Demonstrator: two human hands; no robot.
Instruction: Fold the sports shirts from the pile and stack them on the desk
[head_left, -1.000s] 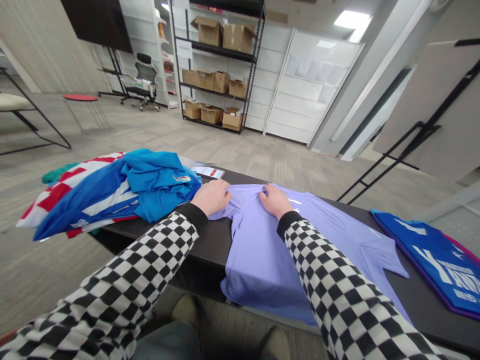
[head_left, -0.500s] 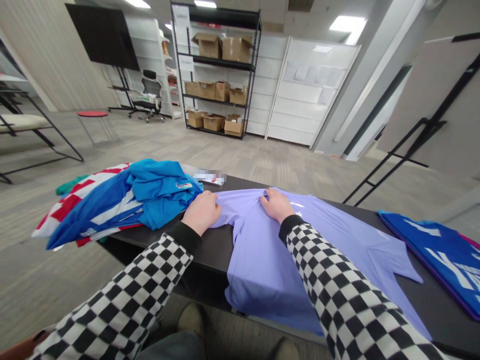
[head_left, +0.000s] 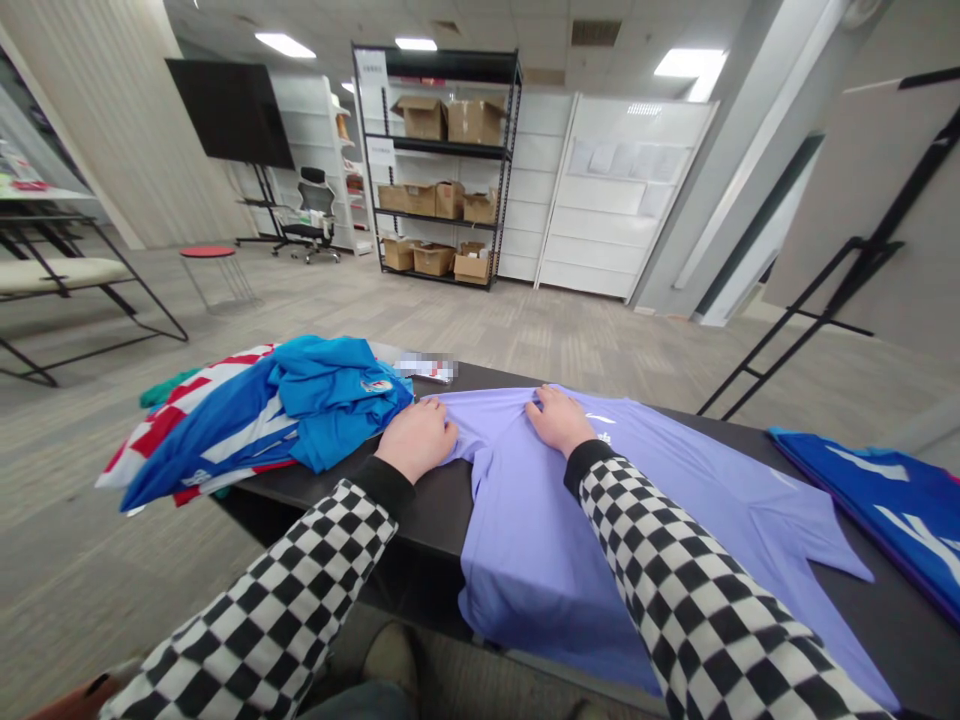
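A lilac T-shirt [head_left: 615, 500] lies spread on the black table [head_left: 435, 500], its lower part hanging over the near edge. My left hand [head_left: 417, 440] is closed on the shirt's left sleeve or shoulder, knuckles up. My right hand [head_left: 559, 420] pinches the cloth near the collar, which bunches up between the two hands. Both arms wear black-and-white checked sleeves.
A heap of blue, red-and-white and green garments [head_left: 255, 420] lies on the table's left end. A folded blue printed garment [head_left: 892, 500] sits at the far right. A small card [head_left: 424, 367] lies behind the shirt. Shelves with cardboard boxes [head_left: 442, 160] stand beyond the open floor.
My left hand has slid a little left and nearer along the sleeve while the right stays at the collar. The head camera has tilted up, showing more of the room.
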